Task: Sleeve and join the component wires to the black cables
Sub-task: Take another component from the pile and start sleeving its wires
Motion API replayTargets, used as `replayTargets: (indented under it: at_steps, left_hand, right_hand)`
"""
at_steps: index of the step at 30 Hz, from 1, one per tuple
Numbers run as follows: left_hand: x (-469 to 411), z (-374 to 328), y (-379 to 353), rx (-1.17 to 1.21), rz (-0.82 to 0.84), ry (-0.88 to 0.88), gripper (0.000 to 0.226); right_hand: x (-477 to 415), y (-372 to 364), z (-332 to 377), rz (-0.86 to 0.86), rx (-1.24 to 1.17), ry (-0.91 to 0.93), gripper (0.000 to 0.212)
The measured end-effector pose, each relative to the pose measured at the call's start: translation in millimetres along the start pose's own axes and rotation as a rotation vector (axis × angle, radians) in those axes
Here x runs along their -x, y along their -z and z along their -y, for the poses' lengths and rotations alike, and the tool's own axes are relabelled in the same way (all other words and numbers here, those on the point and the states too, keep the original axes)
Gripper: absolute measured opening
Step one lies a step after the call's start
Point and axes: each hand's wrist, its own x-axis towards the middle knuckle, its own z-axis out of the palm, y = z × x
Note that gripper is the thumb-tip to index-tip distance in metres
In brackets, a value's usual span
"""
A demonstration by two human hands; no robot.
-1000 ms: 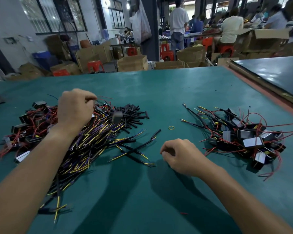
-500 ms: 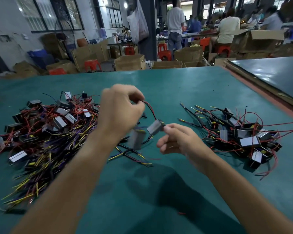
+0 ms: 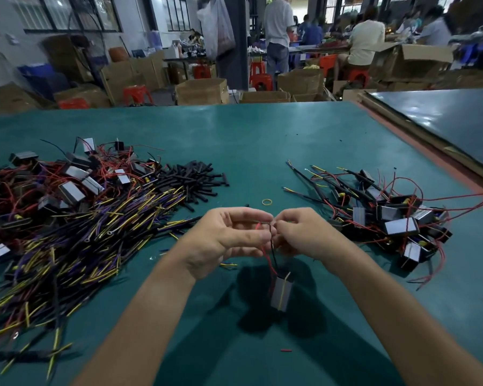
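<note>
Red and black component wires (image 3: 272, 253) rise from a small grey box-shaped component (image 3: 281, 293), which dangles above the teal desk (image 3: 262, 140) just below the two grips. The left grip (image 3: 229, 240) has its thumb and forefinger curled in and pinches the wires' upper ends. The right grip (image 3: 308, 235) meets it fingertip to fingertip and pinches the same ends from the other side. Whether a sleeve sits on the wires cannot be told.

Left of the grips lies a broad heap of black cables with yellow and purple tips (image 3: 95, 235). A pile of short black sleeve tubes (image 3: 195, 179) lies behind the heap, and loose grey components with red wires (image 3: 67, 182) lie further left. Well to the right sits a second tangle of grey components, red wires and black cables (image 3: 388, 215). A yellow rubber band (image 3: 267, 201) lies on the desk just beyond the grips.
</note>
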Motion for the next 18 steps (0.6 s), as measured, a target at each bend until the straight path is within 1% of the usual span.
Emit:
replayTargets:
  at_steps: [1,2,3,5,7,10,14,16,18]
  left_hand:
    - [1,5,2,0.012,0.012,0.000,0.033]
    - [2,9,4,0.010,0.014,-0.001,0.035]
    - [2,12,5,0.006,0.017,-0.002,0.038]
    - [2,16,6,0.006,0.040,-0.009,0.041]
    - [1,18,5,-0.014,0.049,-0.034,0.040]
    - [3,17,5,-0.075,0.044,-0.054,0.036]
    - [8,16,0,-0.202,0.140,-0.076,0.041]
    - [8,18,-7,-0.221,0.151,-0.104,0.037]
    - [7,20,-13,-0.213,0.121,-0.127,0.029]
  right_hand:
    - [-1,1,-1,-0.070,0.113,0.062,0.018]
    - [0,2,-1,-0.128,0.163,0.119,0.017]
    - [1,4,1,-0.160,0.142,0.164,0.017]
    - [4,7,6,-0.124,-0.043,0.208,0.017]
    - [8,10,11,-0.030,-0.171,0.202,0.016]
    - [11,17,11,0.006,-0.155,0.186,0.017]
    - [10,27,10,-0.024,-0.093,0.184,0.024]
    - [8,26,8,-0.029,-0.065,0.197,0.025]
    - [8,25,7,-0.010,-0.017,0.202,0.023]
